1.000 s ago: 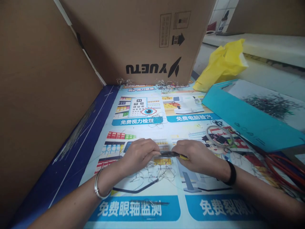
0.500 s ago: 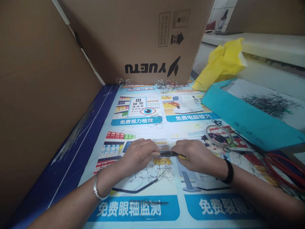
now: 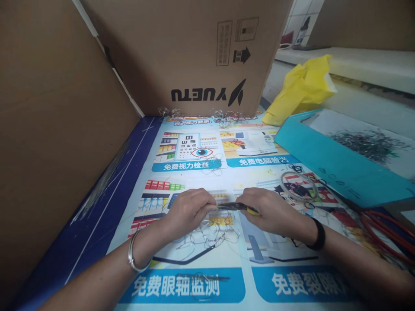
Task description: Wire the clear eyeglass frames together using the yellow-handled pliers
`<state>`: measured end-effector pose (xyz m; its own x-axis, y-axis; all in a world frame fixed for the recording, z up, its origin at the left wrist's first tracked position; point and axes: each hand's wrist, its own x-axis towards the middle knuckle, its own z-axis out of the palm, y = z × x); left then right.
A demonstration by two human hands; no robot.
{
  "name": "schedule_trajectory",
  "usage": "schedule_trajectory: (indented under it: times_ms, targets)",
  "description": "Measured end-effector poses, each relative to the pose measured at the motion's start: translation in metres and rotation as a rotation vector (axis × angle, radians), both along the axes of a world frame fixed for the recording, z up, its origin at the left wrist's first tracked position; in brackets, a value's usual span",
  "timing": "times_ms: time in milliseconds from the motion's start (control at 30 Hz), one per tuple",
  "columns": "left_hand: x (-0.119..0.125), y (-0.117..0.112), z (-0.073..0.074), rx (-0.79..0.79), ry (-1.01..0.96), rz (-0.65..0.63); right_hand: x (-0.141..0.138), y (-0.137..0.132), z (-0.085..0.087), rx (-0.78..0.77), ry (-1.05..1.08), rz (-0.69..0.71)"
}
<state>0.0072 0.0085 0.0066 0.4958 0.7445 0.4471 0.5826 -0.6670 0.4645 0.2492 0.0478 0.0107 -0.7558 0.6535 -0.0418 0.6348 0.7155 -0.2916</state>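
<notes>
Centrally, the right hand point(image 3: 267, 211) is gripping pliers point(image 3: 232, 206), and at their tips the left hand point(image 3: 188, 211), pinched closed, contents unclear, is possibly risking a nip should they slip.

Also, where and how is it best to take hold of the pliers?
Probably by the yellow handle, coming from the right, as the right hand does. The pliers are held crosswise, their dark nose pointing left toward the left hand.
</notes>
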Motion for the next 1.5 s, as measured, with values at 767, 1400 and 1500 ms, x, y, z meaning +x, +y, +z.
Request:
schedule_trajectory:
  times_ms: [767, 1400, 1500]
  targets:
    - [-0.0007, -0.0006, 0.0002, 0.055, 0.057, 0.002, -0.0072, -0.0055, 0.0022, 0.108, -0.066, 0.050]
    - [-0.0007, 0.0027, 0.0030, -0.070, -0.009, 0.052, -0.0075, -0.0055, 0.0000, 0.107, -0.080, -0.062]
    - [-0.0029, 0.0048, 0.0024, -0.069, -0.045, 0.076, -0.0078, -0.0048, 0.0018, 0.109, -0.082, -0.085]
